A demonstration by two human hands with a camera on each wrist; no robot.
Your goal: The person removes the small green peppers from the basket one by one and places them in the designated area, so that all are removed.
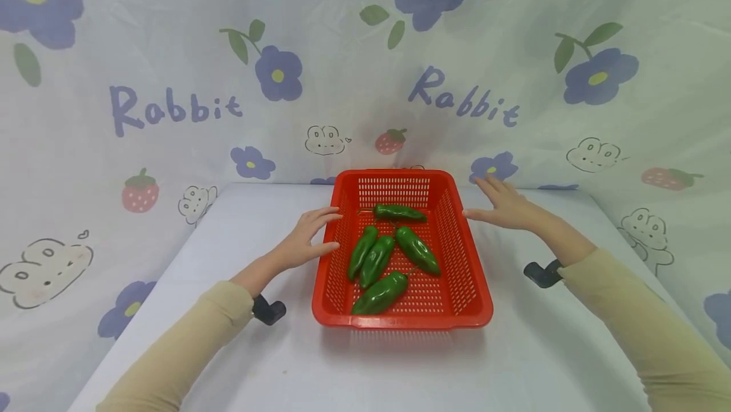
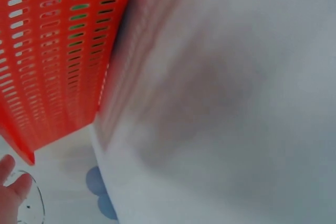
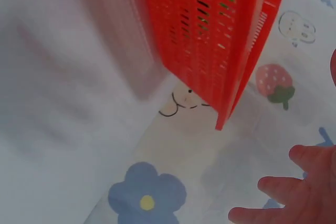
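A red plastic basket (image 1: pixel 402 322) with slotted walls stands on the table in the head view. Several glossy green peppers lie on its floor: one crosswise at the back (image 1: pixel 400 212), one slanting at the right (image 1: pixel 417 251), a side-by-side pair (image 1: pixel 377 261) at the left and one at the front (image 1: pixel 381 293). My left hand (image 1: pixel 302 239) is at the basket's left rim, fingers spread and extended towards it. On the opposite side, my right hand (image 1: pixel 508 207) hovers by the right rim with its fingers apart. Neither hand holds anything. Both wrist views show the basket's outer wall (image 2: pixel 68 129).
The basket sits on a white tabletop (image 1: pixel 274 361). Behind and beside it hangs a pale curtain (image 1: pixel 342 101) printed with purple flowers, strawberries and rabbits. A black wrist mount (image 1: pixel 268 310) juts from the left sleeve, another (image 1: pixel 542 273) from the right.
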